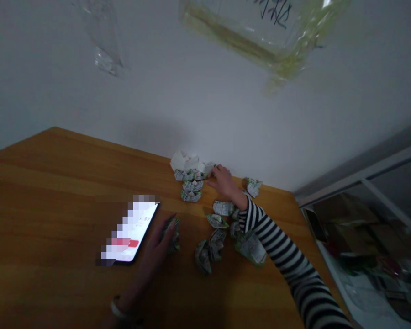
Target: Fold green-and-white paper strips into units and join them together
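My right hand (224, 183), in a striped sleeve, reaches to the back of the table near the wall. Its fingers are closed on a folded paper boat at the right end of a row, mostly hidden by the hand. White folded papers (184, 162) and printed paper boats (183, 175) make up that row. Two more boats (192, 195) line up in front of it. Nearer the front, my left hand (157, 242) has its fingers curled round another printed paper boat (174, 235) on the table, partly covered by the fingers.
Several loose paper boats (217, 221) lie under and beside my right forearm, one (252, 186) by the wall. A lit phone (137, 237) lies left of my left hand. The wooden table (55, 183) meets the wall; a glass-fronted case (363, 192) stands at right.
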Demonstrator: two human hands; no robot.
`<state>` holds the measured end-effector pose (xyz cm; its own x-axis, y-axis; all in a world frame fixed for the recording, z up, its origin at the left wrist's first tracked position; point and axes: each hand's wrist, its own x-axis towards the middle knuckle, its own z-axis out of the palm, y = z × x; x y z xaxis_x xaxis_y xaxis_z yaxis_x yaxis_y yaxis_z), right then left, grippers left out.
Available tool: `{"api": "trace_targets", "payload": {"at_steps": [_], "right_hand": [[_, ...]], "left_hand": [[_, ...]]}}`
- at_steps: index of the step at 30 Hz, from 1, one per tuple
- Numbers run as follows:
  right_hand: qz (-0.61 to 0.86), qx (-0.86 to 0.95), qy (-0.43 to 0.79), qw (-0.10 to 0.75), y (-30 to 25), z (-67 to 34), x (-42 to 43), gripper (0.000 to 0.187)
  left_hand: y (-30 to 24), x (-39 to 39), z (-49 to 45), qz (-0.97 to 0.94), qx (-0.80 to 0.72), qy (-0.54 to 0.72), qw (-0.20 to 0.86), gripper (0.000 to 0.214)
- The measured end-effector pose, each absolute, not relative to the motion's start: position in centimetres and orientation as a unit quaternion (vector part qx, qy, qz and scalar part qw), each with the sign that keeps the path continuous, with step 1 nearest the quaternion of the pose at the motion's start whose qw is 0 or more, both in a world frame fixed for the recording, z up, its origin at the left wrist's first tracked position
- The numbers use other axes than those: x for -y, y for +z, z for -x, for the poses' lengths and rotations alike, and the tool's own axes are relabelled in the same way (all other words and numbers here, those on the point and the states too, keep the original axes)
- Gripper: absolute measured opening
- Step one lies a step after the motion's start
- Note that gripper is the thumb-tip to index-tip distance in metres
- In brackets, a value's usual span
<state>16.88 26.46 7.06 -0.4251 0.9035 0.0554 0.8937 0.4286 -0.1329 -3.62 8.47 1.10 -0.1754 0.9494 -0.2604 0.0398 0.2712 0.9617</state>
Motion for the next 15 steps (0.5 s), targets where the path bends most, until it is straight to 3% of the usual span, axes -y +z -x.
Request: {"api": "trace_targets", "payload": {"at_steps": [2, 5, 11, 15], "right_hand": [[0.416, 0.904, 0.052, 0.083, 6.5, -15.1, -24.3, 0.029], [0.310, 0.950, 0.027, 0.039, 5.6, -12.8, -21.8, 0.039], [0.350, 0.934, 0.008, -0.074, 5.0, -14.3, -21.7, 0.026], [0.484, 0.869, 0.015, -0.097, 5.6, -18.4, -23.6, 0.038]], "left_hand": [[1.2, -8.4, 3.5, -0.394, -0.614, 0.451, 0.514, 0.060], [1.4, -8.3, 3.2, -0.389, -0.602, 0.463, 0.522, 0.056], [1.4, -8.3, 3.3, -0.380, -0.608, 0.455, 0.528, 0.061], [1.3, -8.3, 3.6, -0.376, -0.609, 0.445, 0.538, 0.066]]}}
